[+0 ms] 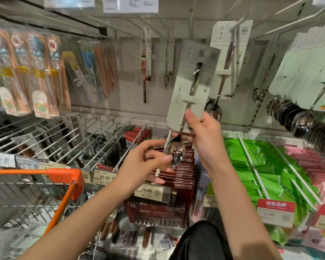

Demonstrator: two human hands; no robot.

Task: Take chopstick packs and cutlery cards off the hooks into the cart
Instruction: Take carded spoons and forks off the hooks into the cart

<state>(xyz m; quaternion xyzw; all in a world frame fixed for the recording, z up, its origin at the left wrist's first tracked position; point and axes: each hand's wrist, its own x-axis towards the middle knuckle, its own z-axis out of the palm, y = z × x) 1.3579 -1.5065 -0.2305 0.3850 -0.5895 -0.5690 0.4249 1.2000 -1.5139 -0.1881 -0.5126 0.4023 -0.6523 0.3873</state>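
The right hand [204,136] pinches the lower end of a pale cutlery card [190,85], thumb on the card's face, fingers behind. The card carries a spoon; it sits tilted in front of the display and appears clear of its hook, though the top edge is blurred and this cannot be confirmed. The left hand [148,158] holds the spoon bowl [174,156] at the card's foot, fingers curled around it.

Judgement on the step in hand: the card is off, or nearly off, the hook and is due to go to the cart [64,186], which stands low at the left with its orange rim near the left forearm. It is best carried with both hands until clear of the hook ends, then lowered into the basket rather than dropped, since the spoon is only clipped to the card.

Surroundings: the next card [231,59] hangs just beside the held one on a white hook [238,23]. Red chopstick packs [184,177] hang in a row directly below the hands, with a price tag [150,192] at the front. Green packets [261,166] lie to the right.

Obstructions: bare hook rods [68,139] project between the hands and the cart and could snag the card on the way across.
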